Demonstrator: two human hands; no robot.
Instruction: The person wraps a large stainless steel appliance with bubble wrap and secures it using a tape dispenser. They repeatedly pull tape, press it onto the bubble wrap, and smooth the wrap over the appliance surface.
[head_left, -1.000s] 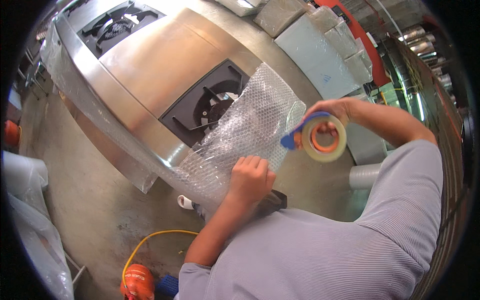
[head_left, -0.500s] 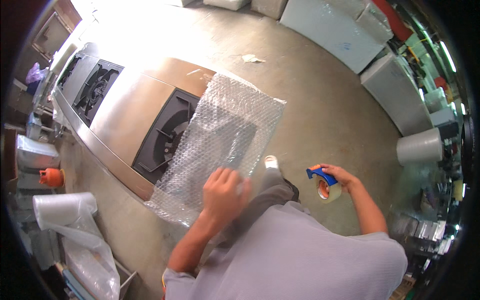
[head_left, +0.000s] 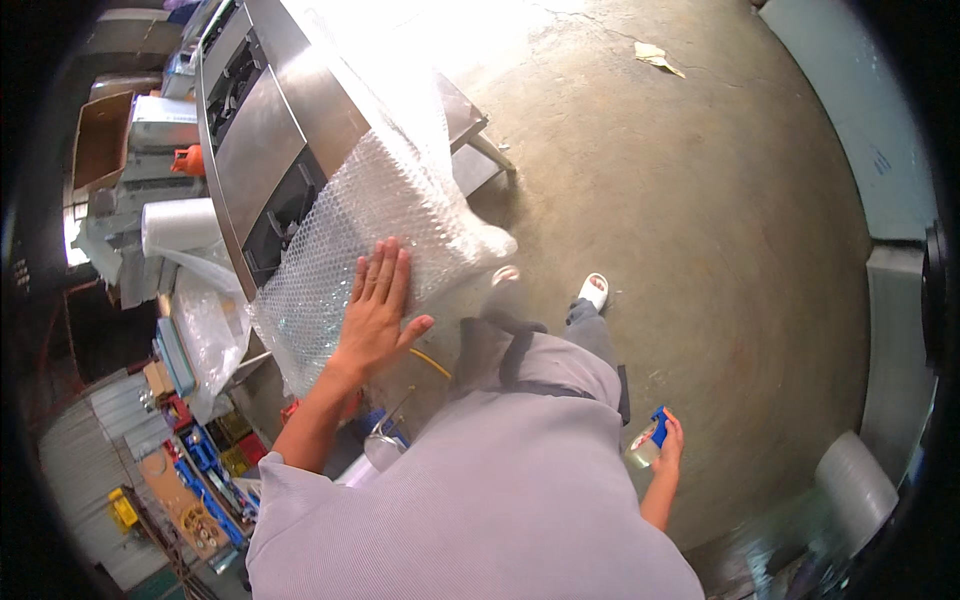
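Note:
My left hand (head_left: pixel 376 312) lies flat on a sheet of bubble wrap (head_left: pixel 345 215), fingers stretched and thumb spread. The clear wrap covers the near end of a long stainless steel gas stove (head_left: pixel 262 135) and hangs over its edge. Part of a black burner (head_left: pixel 283 215) shows beside the sheet; farther burners are uncovered. Low at my right side, away from the stove, my right hand (head_left: pixel 671 440) grips a blue tape dispenser (head_left: pixel 657 426) that carries a roll of clear tape. Some of the right fingers are hidden.
Left of the stove stand an orange gas cylinder (head_left: pixel 188 160), a roll of wrap (head_left: pixel 180 225) and an open cardboard box (head_left: pixel 102 140). Tools (head_left: pixel 205 455) crowd the lower left. Large pale panels (head_left: pixel 893 330) and another roll (head_left: pixel 855 492) line the right. Scrap paper (head_left: pixel 658 58) lies on the floor.
My left hand has gone from curled fingers to a flat palm on the wrap. The wrap now droops over the stove's end. My view has turned, and the right hand hangs lower with the dispenser.

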